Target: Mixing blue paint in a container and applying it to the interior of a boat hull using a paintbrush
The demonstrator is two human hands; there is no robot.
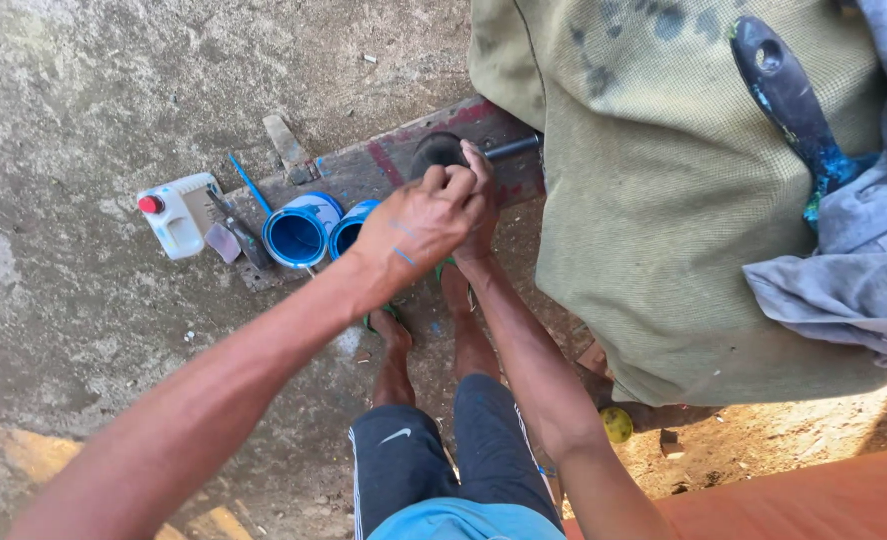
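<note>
My left hand (422,222), smeared with blue paint, is closed with its fingertips pinched together over my right hand. My right hand (481,205) lies under it, mostly hidden; its fingers reach up to a dark round object (437,150) on a dark metal rod (513,149) that comes out from under an olive cloth (654,170). What either hand grips is hidden. Below the hands stand two open blue paint cans (301,230), close together on a worn plank (384,165).
A white plastic jug with a red cap (176,213) stands left of the cans. A paint-stained brush (792,100) and a grey rag (864,250) lie on the olive cloth. My bare legs and green sandals are below. A small yellow object (617,424) lies on the dirt.
</note>
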